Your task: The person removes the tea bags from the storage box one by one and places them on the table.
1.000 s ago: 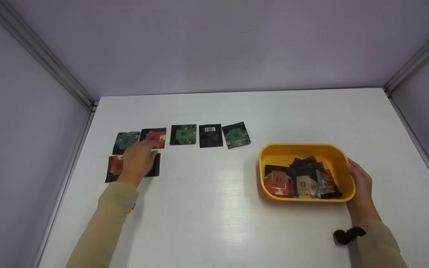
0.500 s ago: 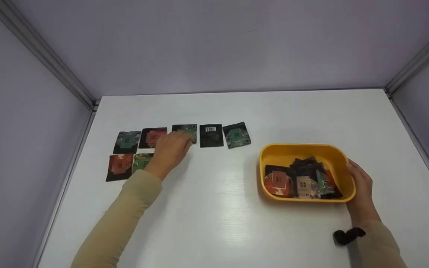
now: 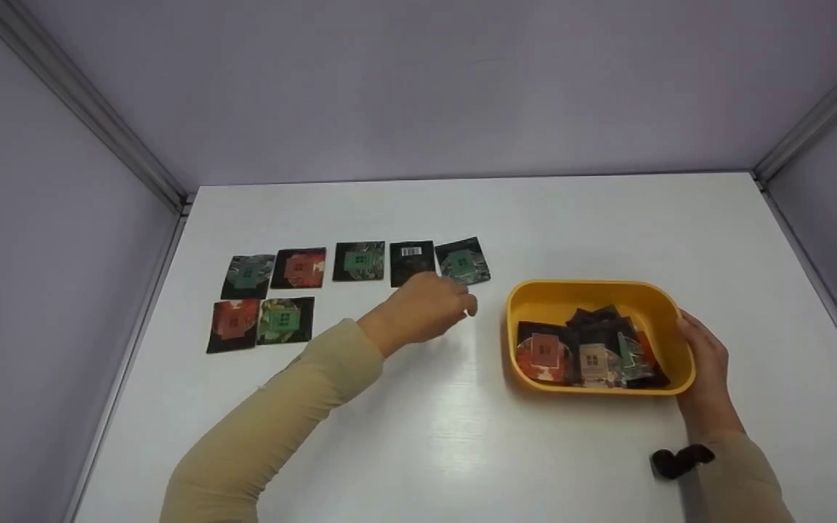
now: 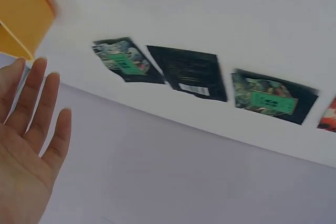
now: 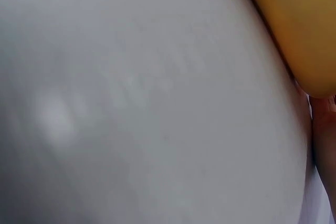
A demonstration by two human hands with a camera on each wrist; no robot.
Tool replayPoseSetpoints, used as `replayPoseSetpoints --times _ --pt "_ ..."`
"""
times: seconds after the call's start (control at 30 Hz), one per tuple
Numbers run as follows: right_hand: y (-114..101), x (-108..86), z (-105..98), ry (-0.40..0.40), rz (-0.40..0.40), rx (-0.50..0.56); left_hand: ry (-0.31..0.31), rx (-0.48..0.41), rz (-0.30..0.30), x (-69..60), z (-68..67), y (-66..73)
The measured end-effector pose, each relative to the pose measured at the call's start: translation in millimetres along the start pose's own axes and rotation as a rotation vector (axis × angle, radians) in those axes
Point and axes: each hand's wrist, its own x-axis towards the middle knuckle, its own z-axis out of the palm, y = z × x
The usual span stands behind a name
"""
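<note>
Several flat square dark sachets lie on the white table in the head view. In the back row are a green-labelled sachet (image 3: 248, 274), a red one (image 3: 299, 268), another green one (image 3: 359, 261), a barcode-side-up sachet (image 3: 411, 256) and a tilted green one (image 3: 463, 261). A red sachet (image 3: 232, 325) and a green sachet (image 3: 285, 320) lie in front. My left hand (image 3: 426, 305) is over the table just before the barcode sachet, its fingers extended and holding nothing in the left wrist view. My right hand (image 3: 705, 363) holds the right end of a yellow bin (image 3: 571, 290), fingers partly hidden.
More sachets sit inside the bin, among them a red-labelled sachet (image 3: 545, 354) and a beige-labelled sachet (image 3: 593, 361). A pale wall (image 3: 462, 87) rises behind the table, and side panels with metal posts stand at left and right.
My left hand has moved right along the back row, from the left sachets past the middle one towards the bin. The sachets, the bin and my right hand stay in place.
</note>
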Motion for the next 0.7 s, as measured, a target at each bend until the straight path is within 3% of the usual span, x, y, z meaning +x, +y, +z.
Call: replayPoseSetpoints --times 0.37,0.47,0.7 --pt "0 1.7 0 0.023 -0.024 0.051 -0.066 0.208 0.198 52.5 -24.3 54.9" --pt "-1 0.7 -3 0.008 0.008 0.025 -0.072 0.245 0.234 69.6 -23.0 69.0" --pt "-4 0.3 -5 0.015 0.040 0.025 -0.127 0.197 0.254 104.8 -9.9 91.9"
